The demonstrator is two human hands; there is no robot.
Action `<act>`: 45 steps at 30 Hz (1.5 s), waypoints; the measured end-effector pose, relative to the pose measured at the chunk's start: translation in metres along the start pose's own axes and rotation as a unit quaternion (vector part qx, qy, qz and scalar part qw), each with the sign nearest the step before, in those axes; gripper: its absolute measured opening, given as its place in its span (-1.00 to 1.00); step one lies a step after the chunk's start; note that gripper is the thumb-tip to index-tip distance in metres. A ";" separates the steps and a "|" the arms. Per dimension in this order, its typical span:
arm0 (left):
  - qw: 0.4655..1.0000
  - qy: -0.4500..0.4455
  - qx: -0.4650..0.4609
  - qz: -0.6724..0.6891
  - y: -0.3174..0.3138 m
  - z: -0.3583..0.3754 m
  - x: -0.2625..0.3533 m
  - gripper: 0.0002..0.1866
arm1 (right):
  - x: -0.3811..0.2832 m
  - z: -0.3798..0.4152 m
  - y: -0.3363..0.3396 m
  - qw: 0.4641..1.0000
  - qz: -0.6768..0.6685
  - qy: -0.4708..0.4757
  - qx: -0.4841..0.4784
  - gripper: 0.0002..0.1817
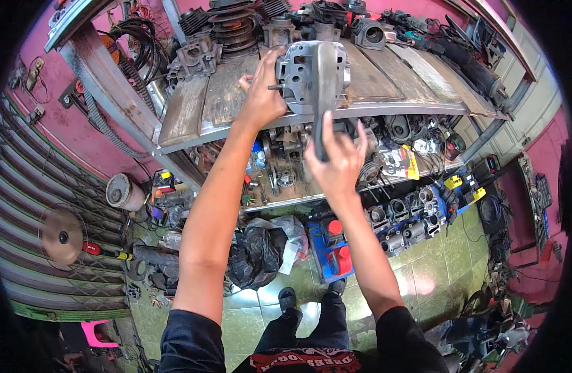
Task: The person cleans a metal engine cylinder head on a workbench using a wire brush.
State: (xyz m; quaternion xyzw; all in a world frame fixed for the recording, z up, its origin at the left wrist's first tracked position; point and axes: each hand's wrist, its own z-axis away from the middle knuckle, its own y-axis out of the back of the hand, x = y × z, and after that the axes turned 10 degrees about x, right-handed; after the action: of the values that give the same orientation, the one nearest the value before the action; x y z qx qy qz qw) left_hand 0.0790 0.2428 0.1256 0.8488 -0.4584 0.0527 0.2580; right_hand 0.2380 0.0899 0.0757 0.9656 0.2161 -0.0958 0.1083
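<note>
A silver metal engine part with several holes stands upright at the front edge of the wooden bench. My left hand is closed on its left side, close to a thin stud that sticks out. A long, flat grey bar, blurred, lies across the face of the part and hides some of it. My right hand is around the bar's lower end, in front of the bench edge, with some fingers stretched upward.
Greasy engine parts line the back of the wooden bench. A lower shelf holds more parts. On the floor are a black plastic bag, a blue tray with red-capped items, and metal castings. A fan is at left.
</note>
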 end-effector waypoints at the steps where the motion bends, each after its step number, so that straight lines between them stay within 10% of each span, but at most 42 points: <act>1: 1.000 0.000 0.003 0.000 0.000 -0.001 -0.001 0.03 | -0.004 0.006 0.006 1.000 0.000 0.007 -0.014 -0.24; 45: 0.999 0.013 -0.031 -0.018 0.006 -0.002 0.005 0.10 | 0.026 0.047 -0.016 0.996 -0.021 0.082 -0.021 -0.29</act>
State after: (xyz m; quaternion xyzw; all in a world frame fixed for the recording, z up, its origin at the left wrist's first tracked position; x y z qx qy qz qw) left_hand 0.0774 0.2373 0.1308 0.8478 -0.4411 0.0447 0.2908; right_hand 0.2472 0.1027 0.0218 0.9629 0.2469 -0.0143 0.1081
